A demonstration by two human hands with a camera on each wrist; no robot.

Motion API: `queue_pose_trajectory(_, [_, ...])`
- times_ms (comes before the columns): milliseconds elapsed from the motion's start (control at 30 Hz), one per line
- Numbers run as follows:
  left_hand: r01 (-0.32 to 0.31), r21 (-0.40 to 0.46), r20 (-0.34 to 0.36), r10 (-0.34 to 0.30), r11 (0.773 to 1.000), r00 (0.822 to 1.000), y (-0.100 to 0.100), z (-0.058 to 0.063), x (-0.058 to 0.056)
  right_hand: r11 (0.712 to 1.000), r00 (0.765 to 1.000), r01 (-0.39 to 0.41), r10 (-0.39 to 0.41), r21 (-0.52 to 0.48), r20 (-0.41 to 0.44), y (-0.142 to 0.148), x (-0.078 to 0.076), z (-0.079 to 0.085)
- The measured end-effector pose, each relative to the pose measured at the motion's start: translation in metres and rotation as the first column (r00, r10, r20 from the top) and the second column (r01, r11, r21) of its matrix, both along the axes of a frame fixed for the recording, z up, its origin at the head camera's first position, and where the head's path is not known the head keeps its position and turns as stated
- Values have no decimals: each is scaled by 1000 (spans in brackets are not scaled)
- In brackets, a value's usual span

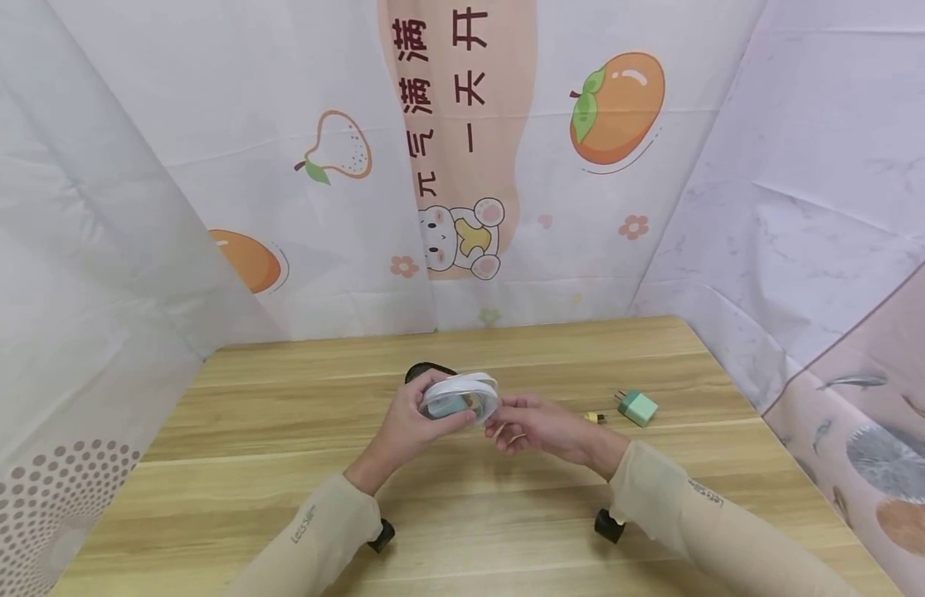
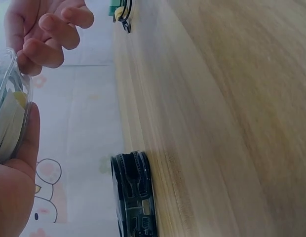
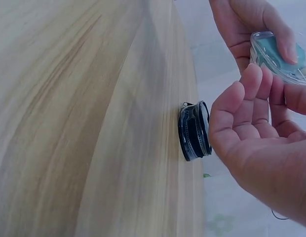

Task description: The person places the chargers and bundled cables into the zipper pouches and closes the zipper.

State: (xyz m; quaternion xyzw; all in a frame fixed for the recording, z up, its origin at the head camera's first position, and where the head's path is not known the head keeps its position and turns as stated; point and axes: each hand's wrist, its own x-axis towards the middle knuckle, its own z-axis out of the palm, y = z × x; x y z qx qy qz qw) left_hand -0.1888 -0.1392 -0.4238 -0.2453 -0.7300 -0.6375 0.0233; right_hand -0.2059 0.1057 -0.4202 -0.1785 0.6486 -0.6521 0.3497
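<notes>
My left hand (image 1: 410, 423) grips a clear round zip case (image 1: 462, 400) with a white rim, thumb over its near side. Inside show a teal item and something yellow, their kinds unclear through the plastic. At the case's right edge, my right hand (image 1: 540, 427) pinches the rim between thumb and forefinger; its other fingers curl loosely below. What exactly lies between those fingertips is hidden. In the right wrist view the case (image 3: 276, 57) is held above the table. A black zip case (image 2: 134, 195) stands on the wood behind the left hand.
A mint-green charger plug (image 1: 637, 407) lies with its prongs to the left on the wooden table (image 1: 283, 464). Beside it, partly behind the right wrist, is a yellow-and-black connector (image 1: 595, 418). Printed cloth (image 1: 343, 274) hangs along the table's back edge.
</notes>
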Motion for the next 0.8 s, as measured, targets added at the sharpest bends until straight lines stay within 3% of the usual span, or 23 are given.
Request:
queue_pose_trajectory(267, [28,-10,-32,-28,1000,999,-1,1,3,999,999,-34,34,-14,0,4,2,2])
queue_pose_trajectory(633, [-17,-148,-142,-4,989,990,-5,0,5,1000,1000,2,-2,-27,25,15,-4,9])
queue_pose_trajectory(800, [-14,-228,-223,-38,974,974,-5,2,4,999,999,-28,30,30,-43,16,-3,14])
